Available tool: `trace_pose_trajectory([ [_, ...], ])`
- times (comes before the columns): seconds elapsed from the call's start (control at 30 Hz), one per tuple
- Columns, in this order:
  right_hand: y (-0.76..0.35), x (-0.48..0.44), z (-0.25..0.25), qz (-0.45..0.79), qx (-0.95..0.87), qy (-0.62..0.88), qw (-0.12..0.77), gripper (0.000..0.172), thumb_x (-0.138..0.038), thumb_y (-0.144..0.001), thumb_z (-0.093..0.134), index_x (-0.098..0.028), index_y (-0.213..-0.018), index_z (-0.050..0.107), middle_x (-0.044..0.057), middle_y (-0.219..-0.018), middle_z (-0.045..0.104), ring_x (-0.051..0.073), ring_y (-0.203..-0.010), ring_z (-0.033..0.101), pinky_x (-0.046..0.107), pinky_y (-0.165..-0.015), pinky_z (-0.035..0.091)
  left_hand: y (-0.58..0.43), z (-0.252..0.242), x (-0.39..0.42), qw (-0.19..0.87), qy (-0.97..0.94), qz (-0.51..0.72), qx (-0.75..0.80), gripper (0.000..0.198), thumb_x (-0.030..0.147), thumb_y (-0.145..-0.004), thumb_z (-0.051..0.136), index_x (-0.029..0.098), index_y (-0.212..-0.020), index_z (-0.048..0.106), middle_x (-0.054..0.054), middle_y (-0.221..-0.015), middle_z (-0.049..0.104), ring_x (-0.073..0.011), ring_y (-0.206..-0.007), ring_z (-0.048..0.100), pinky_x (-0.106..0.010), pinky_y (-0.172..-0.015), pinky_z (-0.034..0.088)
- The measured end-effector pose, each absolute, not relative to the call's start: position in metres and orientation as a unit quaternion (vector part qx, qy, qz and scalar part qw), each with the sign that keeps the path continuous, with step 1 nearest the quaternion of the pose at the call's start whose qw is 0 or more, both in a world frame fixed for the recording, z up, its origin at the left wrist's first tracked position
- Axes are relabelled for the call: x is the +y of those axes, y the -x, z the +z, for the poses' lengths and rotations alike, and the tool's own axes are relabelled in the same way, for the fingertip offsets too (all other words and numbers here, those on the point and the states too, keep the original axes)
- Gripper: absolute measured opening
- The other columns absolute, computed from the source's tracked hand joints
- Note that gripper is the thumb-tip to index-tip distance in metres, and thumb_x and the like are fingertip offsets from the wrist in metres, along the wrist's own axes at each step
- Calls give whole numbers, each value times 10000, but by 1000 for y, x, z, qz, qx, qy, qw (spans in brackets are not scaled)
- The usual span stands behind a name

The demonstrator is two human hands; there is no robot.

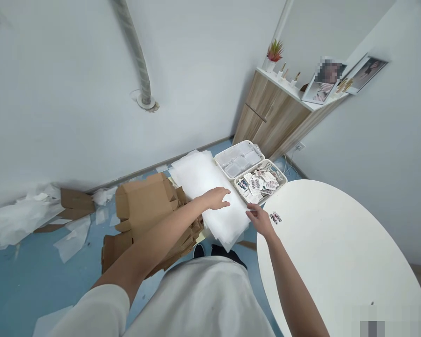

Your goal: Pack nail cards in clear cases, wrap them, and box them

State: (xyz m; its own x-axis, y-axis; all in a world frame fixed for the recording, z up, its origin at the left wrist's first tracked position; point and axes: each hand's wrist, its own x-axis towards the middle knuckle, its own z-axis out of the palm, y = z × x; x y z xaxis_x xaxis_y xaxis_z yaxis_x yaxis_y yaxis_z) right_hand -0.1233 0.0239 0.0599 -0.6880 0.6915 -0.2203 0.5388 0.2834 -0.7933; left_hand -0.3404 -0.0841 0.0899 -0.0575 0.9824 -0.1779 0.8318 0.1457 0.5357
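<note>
My left hand [216, 198] is over a stack of thin white sheets [196, 175], its fingers stretched out and apart, holding nothing. Near the right edge of the sheets is my right hand [259, 220], open, with its fingers pointing left; whether they touch the top sheet I cannot tell. Just behind it stands a white basket [283, 177] heaped with cards of press-on nails [255, 183]. Beside that, a second white basket [220, 164] holds flat clear plastic packs [240, 161]. A small set of press-on nails [275, 217] lies on the round white table [337, 248], close to my right hand.
Flattened brown cardboard boxes [147, 201] are piled left of the sheets. Scrap sheets and plastic [24, 215] litter the blue floor [28, 281]. A wooden cabinet [277, 107] bearing picture frames and a plant stands in the corner. A wrapped pipe [136, 51] meets the wall.
</note>
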Motion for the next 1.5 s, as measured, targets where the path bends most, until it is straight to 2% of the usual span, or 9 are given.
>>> trace_pose_trajectory([
  [0.13,164,84,51,562,-678,443,168,413,-410,-716,539,-157,-1042,539,107,-1019,611,195,-823,610,344,-719,487,361,86,-33,274,-622,164,715,491,362,-752,539,167,-1195,455,-112,-1208,529,-256,-1112,486,-343,-909,386],
  [0.27,202,139,35,632,-564,478,232,467,-434,-692,564,-207,-1096,501,81,-1081,562,165,-793,604,308,-666,495,379,71,28,332,-531,240,742,671,350,-746,556,147,-1320,272,-154,-1300,426,-254,-1097,502,-360,-878,420],
  [0.37,225,173,21,620,-535,510,263,509,-412,-677,585,-257,-1144,458,53,-1144,509,139,-774,576,296,-653,485,390,53,70,359,-469,290,753,762,292,-718,581,170,-1355,181,-150,-1343,363,-258,-1131,470,-369,-866,430],
  [0.53,253,212,-9,555,-577,531,279,615,-386,-688,564,-236,-1248,358,91,-1198,444,110,-668,522,320,-647,464,395,26,119,335,-448,316,766,757,173,-659,580,185,-1336,242,-111,-1369,321,-271,-1190,384,-399,-944,374],
  [0.63,261,221,-22,514,-616,533,267,621,-370,-692,553,-209,-1259,357,110,-1187,440,111,-654,506,341,-683,455,389,16,133,324,-433,320,777,732,157,-657,571,181,-1322,267,-104,-1358,335,-280,-1210,347,-418,-974,336],
  [0.87,266,218,-28,483,-646,529,266,603,-334,-708,533,-180,-1262,351,118,-1153,460,117,-643,511,330,-679,458,377,5,136,321,-428,338,774,707,148,-661,582,159,-1301,282,-119,-1325,384,-292,-1212,335,-443,-999,280],
  [1.2,251,203,1,510,-605,523,316,559,-392,-731,525,-213,-1241,380,86,-1131,466,109,-684,510,315,-717,451,358,24,127,359,-344,472,728,713,146,-638,626,193,-1274,306,-118,-1306,401,-241,-1160,422,-386,-934,360],
  [1.33,229,172,32,543,-564,513,352,463,-451,-758,484,-240,-1168,432,54,-1075,499,111,-720,540,284,-683,459,342,42,100,359,-340,518,698,647,188,-671,624,226,-1250,338,-111,-1296,415,-219,-1094,490,-380,-893,384],
  [1.5,190,116,62,619,-473,498,382,354,-488,-724,521,-237,-970,481,-2,-900,539,90,-605,584,242,-580,463,315,66,49,363,-337,571,655,571,188,-659,641,236,-1181,414,-95,-1256,451,-188,-1007,544,-325,-812,425],
])
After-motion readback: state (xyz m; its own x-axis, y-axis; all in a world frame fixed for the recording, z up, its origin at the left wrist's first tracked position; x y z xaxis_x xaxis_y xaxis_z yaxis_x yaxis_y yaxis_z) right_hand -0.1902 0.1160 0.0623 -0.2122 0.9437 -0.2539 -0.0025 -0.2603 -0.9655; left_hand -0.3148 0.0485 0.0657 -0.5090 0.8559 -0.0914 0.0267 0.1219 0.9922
